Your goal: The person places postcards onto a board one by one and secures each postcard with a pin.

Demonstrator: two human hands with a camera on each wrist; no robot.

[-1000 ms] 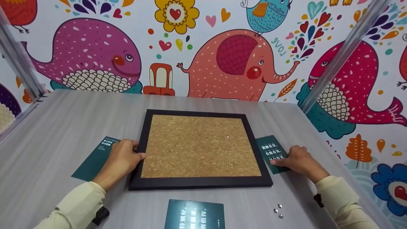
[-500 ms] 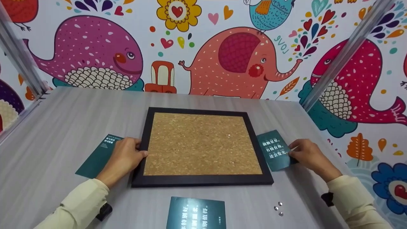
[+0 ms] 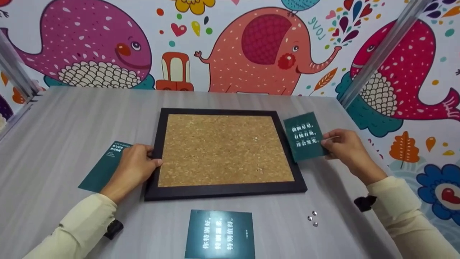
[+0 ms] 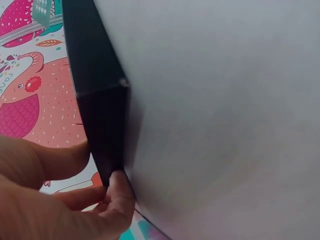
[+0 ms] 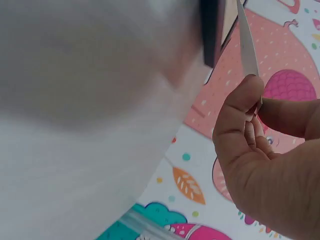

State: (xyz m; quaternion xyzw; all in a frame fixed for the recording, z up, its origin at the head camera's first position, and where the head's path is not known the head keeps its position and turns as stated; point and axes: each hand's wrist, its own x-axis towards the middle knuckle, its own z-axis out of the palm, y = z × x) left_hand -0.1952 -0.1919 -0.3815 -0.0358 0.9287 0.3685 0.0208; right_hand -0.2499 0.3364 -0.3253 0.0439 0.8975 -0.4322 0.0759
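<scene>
A cork board [image 3: 222, 151] with a black frame lies on the table in the head view. My left hand [image 3: 134, 163] grips its left edge, thumb over the frame. The left wrist view shows the thumb and fingers on either side of the black frame [image 4: 102, 120]. Pinched between thumb and fingers of my right hand [image 3: 346, 149] is a dark green card [image 3: 303, 138] with white writing. It is lifted off the table beside the board's right edge. In the right wrist view the card [image 5: 247, 47] appears nearly edge-on.
Partly behind the left hand lies another green card [image 3: 99, 171]. A third green card [image 3: 220, 233] lies in front of the board, shining with glare. Three small silvery tacks [image 3: 313, 218] sit at the front right. A patterned wall [image 3: 230, 54] stands behind the table.
My right hand has picked the card up from the table, raising it and moving it away from me along the board's right edge. The left hand keeps its place on the frame.
</scene>
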